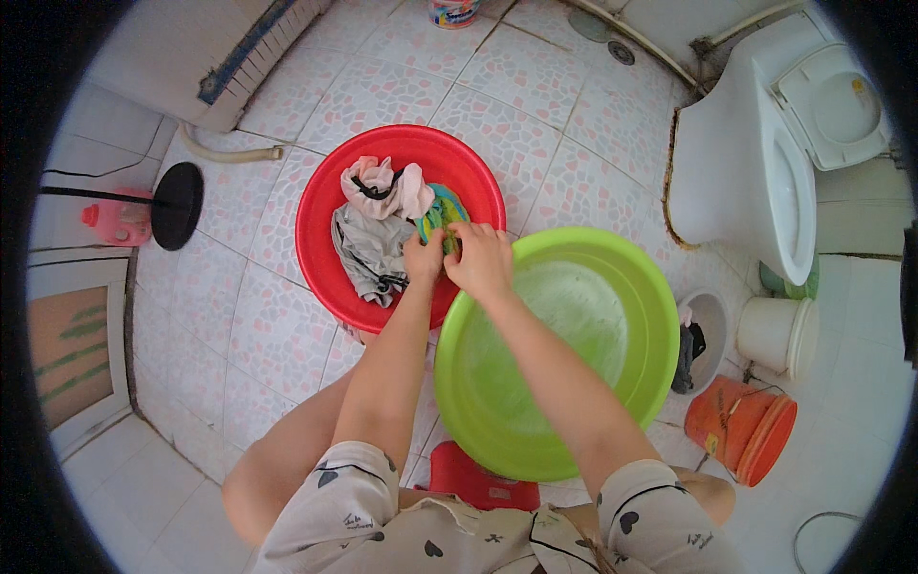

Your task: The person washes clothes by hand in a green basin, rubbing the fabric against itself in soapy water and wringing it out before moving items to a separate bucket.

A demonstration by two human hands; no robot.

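Both my hands are over the right side of a red plastic basin [313,265] on the floor. My left hand [423,257] pinches a green, yellow and blue cloth [450,204]. On the cloth's other side, my right hand [482,260] grips it too, its fingers curled. Beside the cloth in the basin lie a pale pink garment [373,188] with a black band and a grey garment [369,247] with black cords. Under my right forearm stands a larger lime-green basin [656,337] with cloudy, sudsy water, its rim close against the red basin.
A white toilet [731,151] stands at the right. Below it are a grey basin with dark cloth [712,337], a white bucket [767,333] and an orange bucket [731,423]. A red stool [470,481] is below me. Left are a black stand base [178,206] and a hose [229,154].
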